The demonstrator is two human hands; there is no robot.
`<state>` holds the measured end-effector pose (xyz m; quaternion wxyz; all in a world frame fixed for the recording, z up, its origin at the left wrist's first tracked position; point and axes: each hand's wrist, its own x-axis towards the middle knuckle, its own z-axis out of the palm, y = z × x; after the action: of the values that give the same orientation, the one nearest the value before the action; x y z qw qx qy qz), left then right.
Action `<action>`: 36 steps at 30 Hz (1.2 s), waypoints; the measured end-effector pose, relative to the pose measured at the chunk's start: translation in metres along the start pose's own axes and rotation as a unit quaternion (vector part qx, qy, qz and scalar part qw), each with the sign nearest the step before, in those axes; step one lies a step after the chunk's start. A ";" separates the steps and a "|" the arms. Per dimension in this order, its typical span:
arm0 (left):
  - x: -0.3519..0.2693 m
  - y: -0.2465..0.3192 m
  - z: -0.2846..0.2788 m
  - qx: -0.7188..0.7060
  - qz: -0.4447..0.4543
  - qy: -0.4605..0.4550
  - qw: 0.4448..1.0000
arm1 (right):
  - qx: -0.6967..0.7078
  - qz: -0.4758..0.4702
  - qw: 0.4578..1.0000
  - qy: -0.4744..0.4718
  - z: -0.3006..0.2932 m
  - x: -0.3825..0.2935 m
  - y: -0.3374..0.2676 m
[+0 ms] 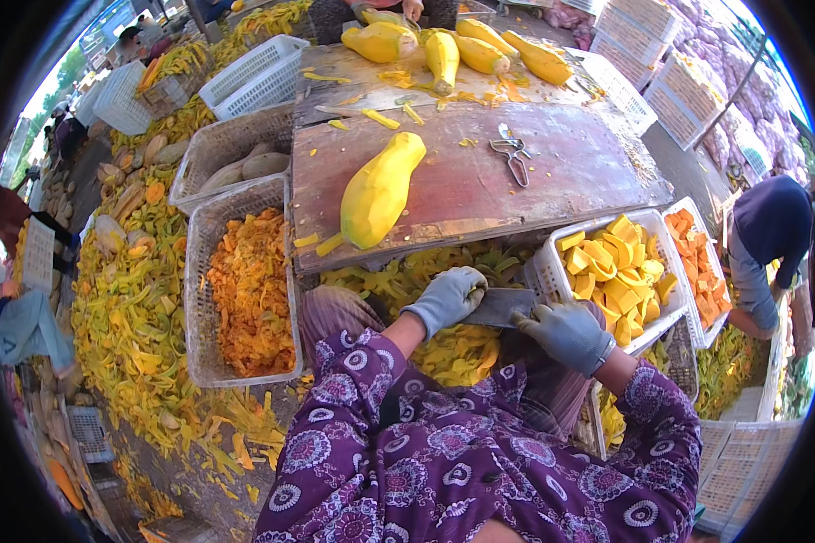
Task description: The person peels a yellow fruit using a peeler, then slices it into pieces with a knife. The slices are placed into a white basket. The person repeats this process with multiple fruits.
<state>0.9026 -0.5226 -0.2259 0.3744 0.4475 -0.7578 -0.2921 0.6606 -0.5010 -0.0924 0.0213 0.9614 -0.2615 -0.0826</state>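
A broad metal knife blade [499, 307] spans the gap between my two gloved hands, low over the peelings in front of my lap. My left hand [447, 302], in a grey glove, is curled closed at the blade's left end. The fingers of my right hand [574, 337], gloved too, grip its right end; the knife's handle is hidden. Beyond them, a peeled yellow squash [382, 193] lies on the worn wooden board [475, 210]. Further right on that board rests a metal peeler [514, 159].
Yellow squash chunks fill a white crate [550, 254] at my right, beside a crate of orange chunks [696, 254]. Orange pulp [255, 292] lies in a crate at left. Peelings [136, 326] cover the ground. Several squashes [443, 61] lie before another person's hands [413, 9].
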 end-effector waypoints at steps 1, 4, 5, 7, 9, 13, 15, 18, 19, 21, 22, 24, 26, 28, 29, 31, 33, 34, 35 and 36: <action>-0.003 -0.007 0.000 0.024 -0.025 -0.015 0.999 | 0.004 0.003 1.000 -0.010 0.000 -0.004 -0.001; -0.011 -0.032 -0.011 0.101 -0.113 -0.046 0.987 | 0.043 0.021 0.999 -0.013 -0.004 -0.018 -0.004; -0.015 -0.040 -0.017 0.121 -0.125 -0.028 0.984 | 0.057 0.024 0.998 0.005 -0.005 -0.020 -0.004; -0.015 -0.045 -0.034 0.122 -0.103 0.010 0.987 | 0.087 0.034 0.995 0.038 -0.008 -0.023 0.001; -0.007 -0.024 -0.058 0.114 -0.080 0.056 0.989 | 0.167 0.077 0.980 0.076 -0.005 -0.024 0.009; 0.001 -0.004 -0.102 0.040 -0.010 0.224 0.974 | 0.310 0.197 0.920 0.136 0.021 -0.019 0.019; 0.000 -0.004 -0.129 0.088 0.011 0.315 0.945 | 0.360 0.262 0.883 0.146 0.023 -0.011 0.016; -0.032 -0.074 -0.166 0.115 -0.113 0.369 0.915 | 0.396 0.299 0.859 0.126 0.022 0.005 0.012; -0.043 -0.088 -0.175 0.141 -0.168 0.362 0.906 | 0.408 0.306 0.850 0.130 0.026 0.009 0.012; -0.063 -0.115 -0.182 0.270 -0.246 0.330 0.870 | 0.463 0.311 0.821 0.121 0.041 0.015 0.013; -0.071 -0.126 -0.182 0.330 -0.284 0.311 0.845 | 0.489 0.314 0.806 0.115 0.048 0.016 0.013; -0.082 -0.148 -0.174 0.341 -0.321 0.259 0.845 | 0.485 0.299 0.813 0.119 0.055 0.019 0.011; -0.077 -0.140 -0.161 0.368 -0.316 0.243 0.840 | 0.493 0.300 0.809 0.115 0.063 0.018 0.010; -0.066 -0.111 -0.154 0.361 -0.336 0.207 0.845 | 0.502 0.305 0.801 0.112 0.061 0.016 0.007; -0.065 -0.104 -0.150 0.357 -0.345 0.189 0.847 | 0.508 0.308 0.797 0.111 0.060 0.015 0.005; -0.071 -0.099 -0.139 0.355 -0.337 0.143 0.860 | 0.517 0.298 0.794 0.111 0.064 0.015 0.005; -0.086 -0.097 -0.128 0.330 -0.329 0.103 0.879 | 0.521 0.303 0.791 0.100 0.062 0.016 0.002; -0.100 -0.098 -0.117 0.307 -0.326 0.085 0.890 | 0.521 0.312 0.789 0.089 0.059 0.017 0.000; -0.115 -0.102 -0.105 0.283 -0.322 0.068 0.901 | 0.521 0.321 0.787 0.078 0.057 0.017 -0.002; -0.141 -0.112 -0.090 0.299 -0.299 0.033 0.906 | 0.511 0.311 0.797 0.084 0.061 0.014 -0.001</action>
<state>1.0739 -0.4545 -0.3067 0.1435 0.7532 -0.6275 -0.1353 0.6629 -0.5074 -0.1545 -0.4268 0.7024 -0.5481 0.1551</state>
